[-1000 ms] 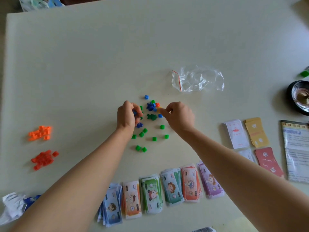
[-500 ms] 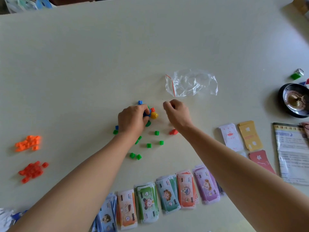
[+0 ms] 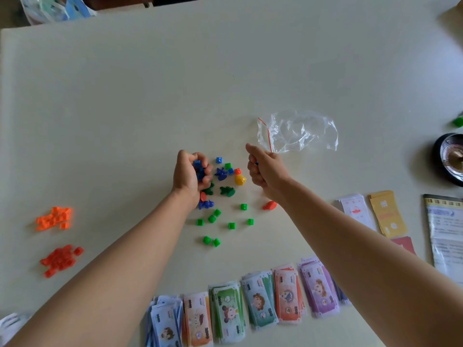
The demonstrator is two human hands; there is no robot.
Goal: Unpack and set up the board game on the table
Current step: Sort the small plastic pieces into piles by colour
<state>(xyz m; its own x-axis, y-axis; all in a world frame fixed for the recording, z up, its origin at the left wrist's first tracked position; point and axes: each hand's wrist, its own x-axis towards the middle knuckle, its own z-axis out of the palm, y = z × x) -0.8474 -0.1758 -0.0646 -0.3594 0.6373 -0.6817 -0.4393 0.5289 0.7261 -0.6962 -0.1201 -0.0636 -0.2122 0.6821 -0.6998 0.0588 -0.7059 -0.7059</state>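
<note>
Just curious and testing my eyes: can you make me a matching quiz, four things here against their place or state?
Things: 1 clear bag; 2 light orange pile; 3 paper money; 4 left hand.
Places or states: a grips blue pieces; b far left; c row along near edge; d just beyond right hand.
Pairs: 1-d, 2-b, 3-c, 4-a.

A pale table (image 3: pixel 225 71) carries loose game pieces (image 3: pixel 231 225) at centre, a clear bag (image 3: pixel 300 132) at two o'clock, orange blocks (image 3: pixel 53 217) at nine, play money (image 3: pixel 250 306) at six, and cards (image 3: pixel 387 212) at four.
</note>
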